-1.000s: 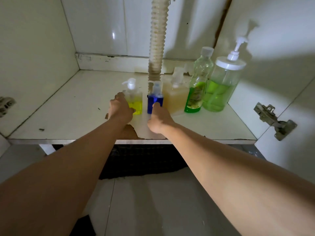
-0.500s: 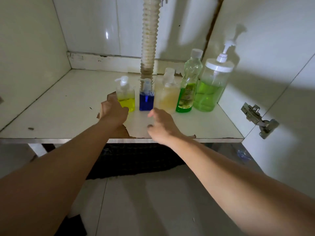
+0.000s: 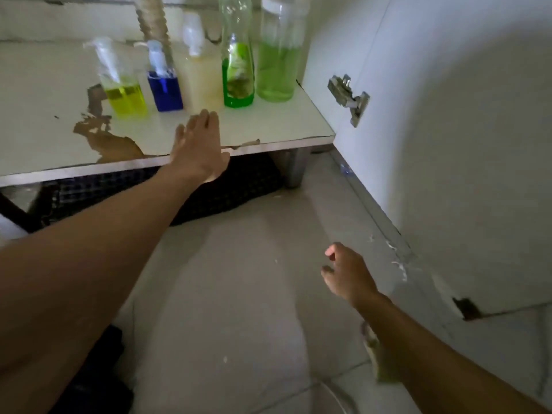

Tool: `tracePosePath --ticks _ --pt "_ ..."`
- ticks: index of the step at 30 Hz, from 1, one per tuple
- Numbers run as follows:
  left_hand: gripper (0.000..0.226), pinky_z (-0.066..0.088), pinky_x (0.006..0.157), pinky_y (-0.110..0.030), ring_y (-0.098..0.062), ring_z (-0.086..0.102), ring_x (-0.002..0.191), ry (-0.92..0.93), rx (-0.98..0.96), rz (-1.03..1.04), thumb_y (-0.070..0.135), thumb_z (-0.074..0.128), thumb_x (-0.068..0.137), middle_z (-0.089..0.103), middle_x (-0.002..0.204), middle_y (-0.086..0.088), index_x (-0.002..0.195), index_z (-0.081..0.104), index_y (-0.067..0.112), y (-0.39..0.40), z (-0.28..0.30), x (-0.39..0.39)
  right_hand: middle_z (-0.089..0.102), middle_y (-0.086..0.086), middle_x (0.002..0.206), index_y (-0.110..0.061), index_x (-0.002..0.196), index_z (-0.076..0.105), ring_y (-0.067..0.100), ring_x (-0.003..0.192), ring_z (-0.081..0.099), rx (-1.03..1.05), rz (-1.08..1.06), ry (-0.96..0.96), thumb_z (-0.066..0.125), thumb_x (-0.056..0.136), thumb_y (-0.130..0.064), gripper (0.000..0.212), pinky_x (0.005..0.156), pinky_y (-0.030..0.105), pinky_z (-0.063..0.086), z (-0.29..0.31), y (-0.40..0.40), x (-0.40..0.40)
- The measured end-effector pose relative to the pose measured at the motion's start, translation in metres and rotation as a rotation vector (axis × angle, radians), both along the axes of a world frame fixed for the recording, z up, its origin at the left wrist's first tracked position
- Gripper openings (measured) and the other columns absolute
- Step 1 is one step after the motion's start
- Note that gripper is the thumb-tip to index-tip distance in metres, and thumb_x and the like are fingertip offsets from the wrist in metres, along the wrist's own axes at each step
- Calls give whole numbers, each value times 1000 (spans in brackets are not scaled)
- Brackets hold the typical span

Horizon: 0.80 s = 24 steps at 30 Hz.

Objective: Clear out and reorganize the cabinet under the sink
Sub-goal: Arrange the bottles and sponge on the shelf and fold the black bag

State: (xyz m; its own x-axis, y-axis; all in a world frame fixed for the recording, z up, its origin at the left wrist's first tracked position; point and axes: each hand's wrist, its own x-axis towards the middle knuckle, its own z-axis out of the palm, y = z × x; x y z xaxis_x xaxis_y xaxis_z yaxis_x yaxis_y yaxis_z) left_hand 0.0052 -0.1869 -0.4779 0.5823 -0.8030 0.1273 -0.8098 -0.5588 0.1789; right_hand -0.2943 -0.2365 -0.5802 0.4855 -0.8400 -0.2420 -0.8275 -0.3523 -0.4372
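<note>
Several bottles stand in a row on the cabinet floor (image 3: 283,124): a yellow pump bottle (image 3: 127,97), a blue pump bottle (image 3: 165,88), a pale amber pump bottle (image 3: 203,76), a green dish-soap bottle (image 3: 238,70) and a large light-green pump jar (image 3: 276,61). My left hand (image 3: 198,147) hovers with straight fingers over the shelf's front edge, just in front of the amber bottle, holding nothing. My right hand (image 3: 346,273) hangs low over the floor tiles, fingers loosely curled, empty.
A corrugated drain hose (image 3: 153,22) drops behind the blue bottle. The open cabinet door (image 3: 448,144) with its metal hinge (image 3: 349,97) stands at the right. A dark mat (image 3: 227,189) lies under the shelf. The laminate is chipped near the front edge (image 3: 110,144).
Both hands have let go of the bottles. My right hand pulled back and down to the floor at the right; my left hand shifted right. The view tilted down and right.
</note>
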Motion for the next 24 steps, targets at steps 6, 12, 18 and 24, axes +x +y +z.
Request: tracePosePath --ticks 6,12,18,24 --pt "86 5 119 -51 -36 3 146 -27 190 40 30 60 89 2 159 -20 150 5 3 -8 -34 -14 24 12 147 -18 140 25 35 133 29 173 -261 353 56 87 -31 62 107 49 31 -30 35 -84" --pt "90 3 119 -52 -36 -1 147 -84 221 70 26 62 88 -1 159 -20 150 1 2 -6 -41 -27 23 16 147 -26 142 20 38 131 30 333 -475 318 42 95 -44 54 105 60 30 -38 67 -119" --pt "92 1 119 -53 -37 -2 147 -119 226 105 27 63 85 -2 158 -20 150 1 4 -6 -45 -32 35 12 133 -27 128 31 33 120 37 287 -482 261 34 98 -45 35 99 50 35 -32 72 -118" --pt "94 -1 118 -52 -36 -5 147 -92 237 99 30 62 85 -4 159 -19 150 -1 3 -6 -45 -35 40 11 130 -35 137 23 32 115 45 323 -531 43 51 89 -40 56 95 50 44 -3 68 -88"
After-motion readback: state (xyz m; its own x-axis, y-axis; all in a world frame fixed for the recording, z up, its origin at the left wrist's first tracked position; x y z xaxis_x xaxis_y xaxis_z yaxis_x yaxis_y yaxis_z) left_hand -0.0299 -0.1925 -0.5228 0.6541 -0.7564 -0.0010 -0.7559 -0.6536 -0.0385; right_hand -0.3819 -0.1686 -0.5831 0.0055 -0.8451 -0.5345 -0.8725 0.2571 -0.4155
